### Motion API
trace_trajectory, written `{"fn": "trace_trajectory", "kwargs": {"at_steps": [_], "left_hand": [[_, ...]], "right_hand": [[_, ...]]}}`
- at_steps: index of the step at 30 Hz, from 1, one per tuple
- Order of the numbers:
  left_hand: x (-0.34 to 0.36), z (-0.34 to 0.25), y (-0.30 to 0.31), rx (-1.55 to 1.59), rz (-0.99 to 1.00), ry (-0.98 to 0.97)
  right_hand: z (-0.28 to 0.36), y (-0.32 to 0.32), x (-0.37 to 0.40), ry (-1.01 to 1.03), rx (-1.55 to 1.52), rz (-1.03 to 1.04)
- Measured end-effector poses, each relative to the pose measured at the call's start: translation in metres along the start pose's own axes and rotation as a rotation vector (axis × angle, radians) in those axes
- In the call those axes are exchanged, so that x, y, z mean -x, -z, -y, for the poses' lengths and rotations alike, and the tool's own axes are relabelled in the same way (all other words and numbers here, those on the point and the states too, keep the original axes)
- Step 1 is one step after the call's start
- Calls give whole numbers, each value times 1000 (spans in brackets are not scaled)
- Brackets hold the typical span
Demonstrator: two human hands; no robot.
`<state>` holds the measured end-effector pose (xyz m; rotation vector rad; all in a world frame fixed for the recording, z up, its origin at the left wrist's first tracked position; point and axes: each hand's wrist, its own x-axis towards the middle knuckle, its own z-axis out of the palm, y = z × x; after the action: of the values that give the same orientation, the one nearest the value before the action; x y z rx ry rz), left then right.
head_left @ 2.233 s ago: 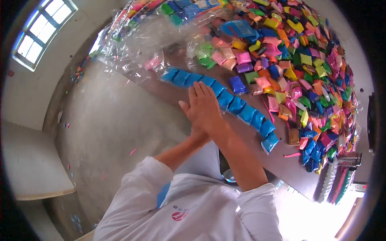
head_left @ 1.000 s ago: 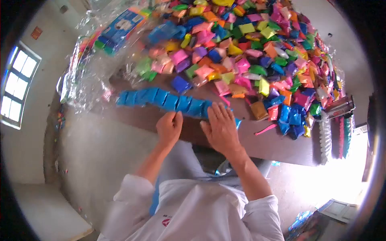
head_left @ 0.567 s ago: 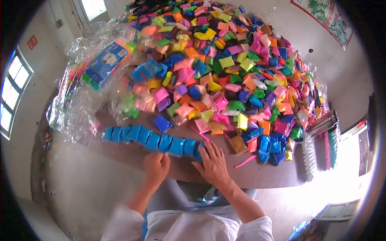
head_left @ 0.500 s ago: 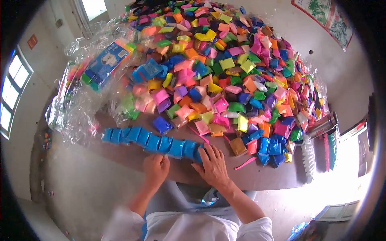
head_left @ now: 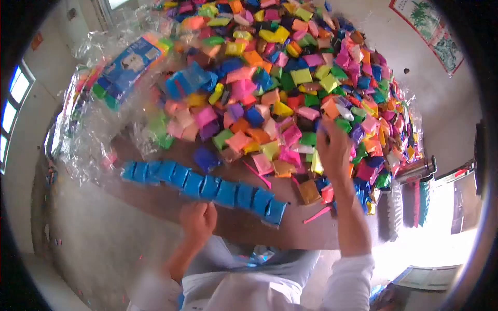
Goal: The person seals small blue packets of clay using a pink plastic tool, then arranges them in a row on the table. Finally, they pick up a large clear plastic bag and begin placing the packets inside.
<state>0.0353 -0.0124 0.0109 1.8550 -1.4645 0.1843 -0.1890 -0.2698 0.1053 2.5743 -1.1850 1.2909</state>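
A row of several blue packets point(head_left: 225, 193) lies slantwise along the near part of the table, joined end to end or laid closely side by side. Just below its middle, at the table edge, my left hand point(head_left: 198, 220) is closed in a fist, and whatever it holds is hidden. My right hand point(head_left: 336, 150) reaches over the right side of a big heap of small coloured packets point(head_left: 270, 96). Its fingers are bent down among them and smeared by motion, so I cannot tell what they grip. A dark blue packet point(head_left: 206, 159) lies above the row.
Clear plastic wrapping with a blue printed pack point(head_left: 129, 65) lies at the left of the heap. Pink plastic sticks point(head_left: 317, 214) and a brown packet point(head_left: 309, 191) lie near the front. A clear ridged plastic strip point(head_left: 395, 210) hangs at the table's right edge.
My right hand has left the right end of the blue row and moved up and right over the heap. The row's right end now shows fully. My left hand stays near the edge.
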Motion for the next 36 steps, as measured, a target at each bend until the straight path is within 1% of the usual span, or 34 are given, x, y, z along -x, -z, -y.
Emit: {"fn": "trace_trajectory", "kwargs": {"at_steps": [1, 2, 3, 4, 5, 6, 7, 10, 12, 14, 16, 17, 18, 19, 20, 21, 22, 24, 25, 27, 28, 30, 31, 34, 36], "left_hand": [[-1, -1, -1, -3, -12, 4], [-4, 0, -3, -12, -21, 8], [-4, 4, -2, -56, 8, 8], [3, 5, -1, -97, 59, 21], [6, 5, -3, -54, 39, 8], [-1, 7, -7, -14, -12, -24], [-3, 7, -7, -13, 10, -11], [-5, 6, -10, -63, -4, -33], [-1, 9, -9, -68, 21, -39], [1, 10, -7, -74, 54, -40], [-3, 8, -3, -70, 115, -32], [-5, 6, -2, -66, 142, -26], [-5, 6, -3, -69, 119, -36], [-2, 6, -3, -77, 114, -33], [-5, 4, -3, -77, 89, -45], [-9, 0, -1, -68, 111, -29], [-9, -2, 1, -58, 141, -10], [-6, 3, -3, -49, 116, -32], [-4, 5, -5, -44, 100, -48], [-3, 5, -4, -74, 120, -33], [-3, 5, -4, -101, 147, -16], [1, 7, -3, -110, 158, -23], [0, 8, -4, -114, 171, -28], [-5, 6, -6, -128, 118, -63], [-1, 8, -5, -134, 144, -66]], "right_hand": [[-15, -7, -20, 12, 50, -9], [-33, -15, -42, 95, -13, -11], [-39, -21, -60, 16, 146, 85], [-35, -20, -78, -82, 200, 249], [-48, -29, -89, -77, 4, 228], [-53, -37, -101, -127, 50, 232], [-79, -57, -115, 7, 40, 184], [-99, -84, -139, 49, 126, 255], [-106, -100, -132, 72, 146, 303], [-102, -116, -133, 133, 167, 210], [-102, -124, -128, 174, 543, 392], [-122, -138, -121, 292, 486, 225], [-112, -137, -117, 180, 396, 180], [-93, -124, -111, 184, 387, 188], [-74, -111, -106, 137, 347, 222], [-63, -102, -105, 90, 305, 260], [-61, -99, -105, 95, 308, 247], [-62, -97, -107, 118, 207, 225], [-65, -98, -110, 121, 208, 218], [-70, -101, -116, 186, 193, 44], [-73, -103, -122, 189, 190, 36], [-78, -108, -137, 194, 340, -41], [-82, -110, -145, 195, 339, -51], [-100, -111, -162, 163, 402, -128], [-122, -108, -171, 57, 449, -229]]}}
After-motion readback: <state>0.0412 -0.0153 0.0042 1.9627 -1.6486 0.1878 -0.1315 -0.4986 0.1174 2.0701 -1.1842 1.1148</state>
